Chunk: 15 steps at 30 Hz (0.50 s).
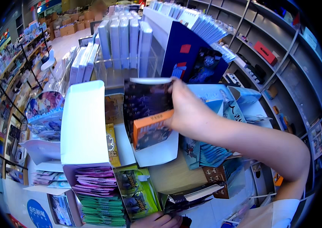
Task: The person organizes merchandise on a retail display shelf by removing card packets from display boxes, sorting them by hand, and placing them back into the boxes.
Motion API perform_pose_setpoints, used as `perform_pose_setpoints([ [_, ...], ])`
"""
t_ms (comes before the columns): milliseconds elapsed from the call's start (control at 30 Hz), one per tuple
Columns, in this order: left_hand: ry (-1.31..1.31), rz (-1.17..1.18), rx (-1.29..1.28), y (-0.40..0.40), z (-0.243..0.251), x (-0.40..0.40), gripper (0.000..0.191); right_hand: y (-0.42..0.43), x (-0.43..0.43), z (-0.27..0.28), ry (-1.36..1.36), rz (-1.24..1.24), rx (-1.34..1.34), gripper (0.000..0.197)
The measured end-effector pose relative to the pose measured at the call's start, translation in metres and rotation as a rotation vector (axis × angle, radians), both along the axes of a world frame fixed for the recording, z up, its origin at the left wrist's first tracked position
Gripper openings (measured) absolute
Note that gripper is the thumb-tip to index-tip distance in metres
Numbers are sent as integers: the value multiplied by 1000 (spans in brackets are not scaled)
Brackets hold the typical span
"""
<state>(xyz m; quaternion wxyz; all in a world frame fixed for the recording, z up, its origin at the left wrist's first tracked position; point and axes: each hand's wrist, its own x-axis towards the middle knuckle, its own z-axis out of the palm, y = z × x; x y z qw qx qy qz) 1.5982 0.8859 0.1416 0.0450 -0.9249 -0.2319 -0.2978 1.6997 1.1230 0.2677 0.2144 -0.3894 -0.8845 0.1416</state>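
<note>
My right hand [182, 108] reaches in from the right and grips at the right end of an orange-edged box [152, 128] with a dark picture on its front. The upper fingers of that hand meet the top right corner of a dark display box [146, 97] of printed packets just behind; the fingertips are hidden. My left hand [158, 221] shows only in part at the bottom edge. Its fingers lie by the lower end of an open box of yellow-green packets [136, 193], near an open black carton [189, 196]. I cannot tell whether it holds anything.
A white box [85, 122] stands left, above pink packets [94, 182] and green packets [102, 211]. Blue packets [213, 154] are at right. Behind stand sleeved white packs [124, 42] in a clear holder and a dark blue display stand [189, 54]. Grey shelving [263, 37] lines the right.
</note>
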Motion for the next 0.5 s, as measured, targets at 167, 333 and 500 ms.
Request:
perform_pose_setpoints([
  [167, 38, 27, 64, 7, 7, 1, 31, 4, -6, 36, -44, -52, 2, 50],
  [333, 65, 33, 58, 2, -1, 3, 32, 33, -6, 43, -419, 159, 364, 15],
  [500, 55, 38, 92, 3, -2, 4, 34, 44, 12, 55, -570, 355, 775, 4],
])
